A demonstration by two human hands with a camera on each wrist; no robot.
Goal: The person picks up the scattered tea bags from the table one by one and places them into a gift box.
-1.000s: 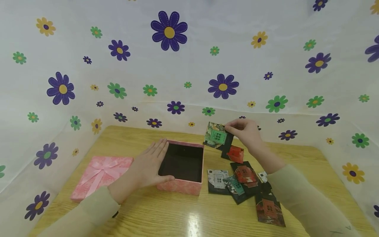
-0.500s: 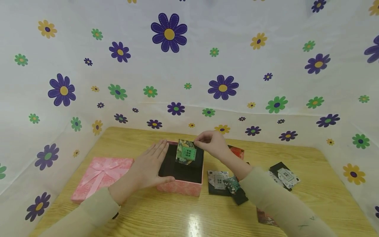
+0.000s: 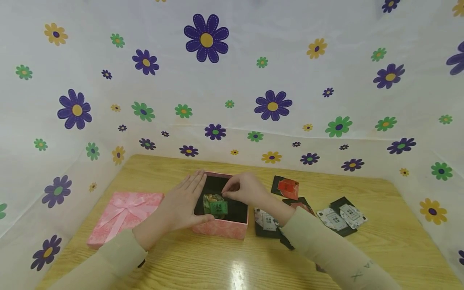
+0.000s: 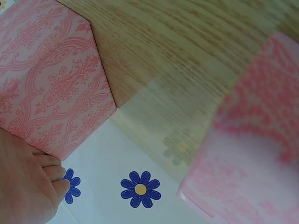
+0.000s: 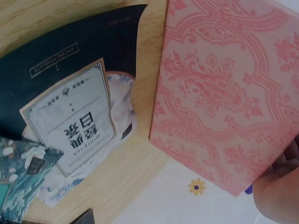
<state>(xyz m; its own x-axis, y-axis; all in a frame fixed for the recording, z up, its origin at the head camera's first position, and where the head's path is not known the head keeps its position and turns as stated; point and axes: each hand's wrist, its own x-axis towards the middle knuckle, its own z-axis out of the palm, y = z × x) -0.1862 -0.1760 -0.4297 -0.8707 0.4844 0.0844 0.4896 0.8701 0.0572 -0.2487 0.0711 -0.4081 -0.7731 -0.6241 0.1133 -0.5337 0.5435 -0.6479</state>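
An open pink box (image 3: 219, 230) with a dark inside stands on the wooden table (image 3: 224, 262). My left hand (image 3: 181, 203) lies flat against the box's left wall, fingers straight, thumb along the front rim. My right hand (image 3: 227, 195) reaches over the box and pinches the upper corner of a green tea packet (image 3: 216, 206), held low inside. The left wrist view shows the box's patterned wall (image 4: 51, 88) beside my fingers (image 4: 44, 175). The same wall (image 5: 224, 93) fills the right wrist view, next to a white packet (image 5: 74, 126).
The pink lid with a bow (image 3: 123, 215) lies left of the box. Right of the box are several loose packets: a red one (image 3: 288, 188), white ones (image 3: 340, 217) and one by my forearm (image 3: 266, 220). Flowered cloth walls enclose the table.
My right hand carried the green packet from above the loose packets leftward over the box and down into it. The left hand has stayed against the box.
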